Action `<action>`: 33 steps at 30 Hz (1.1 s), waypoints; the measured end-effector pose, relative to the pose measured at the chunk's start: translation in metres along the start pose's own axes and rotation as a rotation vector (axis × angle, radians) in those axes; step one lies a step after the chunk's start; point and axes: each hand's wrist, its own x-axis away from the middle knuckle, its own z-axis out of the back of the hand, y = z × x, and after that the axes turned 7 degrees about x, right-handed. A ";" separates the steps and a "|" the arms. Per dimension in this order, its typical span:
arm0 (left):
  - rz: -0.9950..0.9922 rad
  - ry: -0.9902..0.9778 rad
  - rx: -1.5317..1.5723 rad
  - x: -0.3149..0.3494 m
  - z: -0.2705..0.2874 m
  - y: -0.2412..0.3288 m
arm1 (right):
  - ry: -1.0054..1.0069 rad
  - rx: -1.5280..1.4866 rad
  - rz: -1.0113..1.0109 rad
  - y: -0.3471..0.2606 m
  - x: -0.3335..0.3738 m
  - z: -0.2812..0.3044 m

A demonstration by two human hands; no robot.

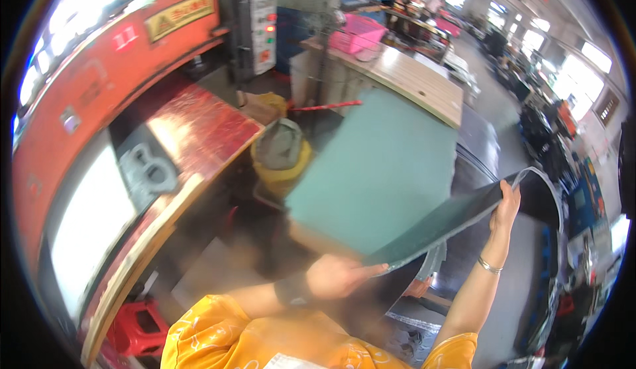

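My left hand (339,276) grips the near left edge of a thin dark green sheet (445,228), fingers closed at its corner. Higher up on the right, my right hand (506,207) is closed on the same sheet's other end, which is raised and bowed. Under and beyond it lies a pale green sheet (387,163), flat and wide; whether it is one sheet or a stack I cannot tell. More dark sheeting (474,263) shows below and to the right of the held one.
An orange-red press machine (99,71) stands at the left, with a red board (205,120) and a grey shaped piece (149,170). Between lies a yellow bag (283,163). A wood-topped table (424,81) carries a pink basket (358,32). A red stool (138,328) stands low left.
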 end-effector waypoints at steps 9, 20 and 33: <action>0.282 -0.019 0.033 0.105 0.087 0.087 | -0.381 -0.145 0.466 -0.141 0.114 -0.151; -0.458 0.046 -0.027 0.252 0.225 0.156 | -2.240 -0.002 0.501 -0.292 0.501 -0.431; -0.171 0.368 -0.315 0.434 0.378 0.214 | -1.146 1.071 0.212 0.074 0.302 -0.458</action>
